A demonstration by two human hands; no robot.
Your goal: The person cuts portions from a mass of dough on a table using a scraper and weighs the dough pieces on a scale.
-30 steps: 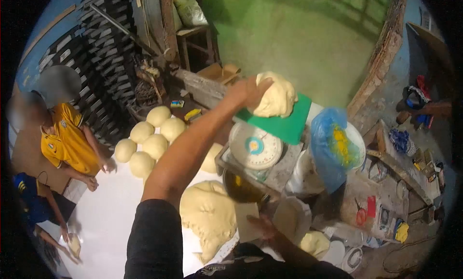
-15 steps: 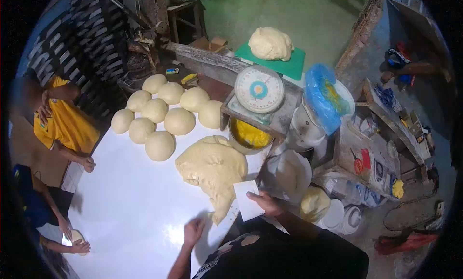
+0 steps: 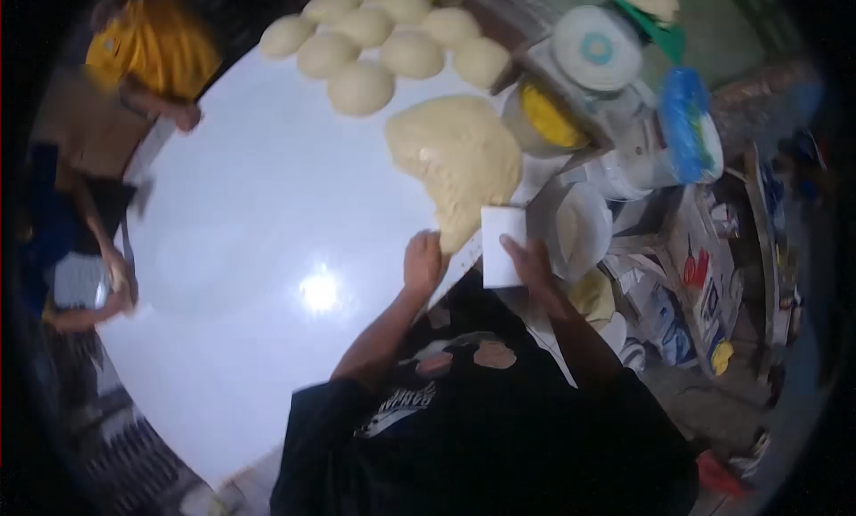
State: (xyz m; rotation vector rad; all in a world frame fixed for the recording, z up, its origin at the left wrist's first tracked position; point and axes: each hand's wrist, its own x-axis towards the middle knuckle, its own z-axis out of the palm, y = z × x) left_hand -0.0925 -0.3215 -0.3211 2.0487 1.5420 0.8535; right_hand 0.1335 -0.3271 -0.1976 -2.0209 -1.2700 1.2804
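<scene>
A large mass of pale dough (image 3: pixel 464 146) lies near the right edge of the white table, narrowing to a tail towards me. My left hand (image 3: pixel 423 263) is closed at the tip of this tail, its fingers curled against the dough. In my right hand (image 3: pixel 532 265) is a flat white dough scraper (image 3: pixel 501 258), gripped by its right side with the thumb on top. The scraper stands just beside the lower right of the dough; whether it touches cannot be made out. Several round dough balls (image 3: pixel 361 88) sit together at the far end.
A bowl of yellow stuff (image 3: pixel 544 115) and a dial scale (image 3: pixel 596 48) stand beyond the dough. White buckets (image 3: pixel 580 226) line the right side. Across the white table (image 3: pixel 259 204), a person in yellow (image 3: pixel 156 48) and another person's arms (image 3: pixel 98 240) are at the left edge.
My view has swung, so the table things sit higher and further right. My left hand has come from beside the dough's tail to its tip. The scraper stays in my right hand.
</scene>
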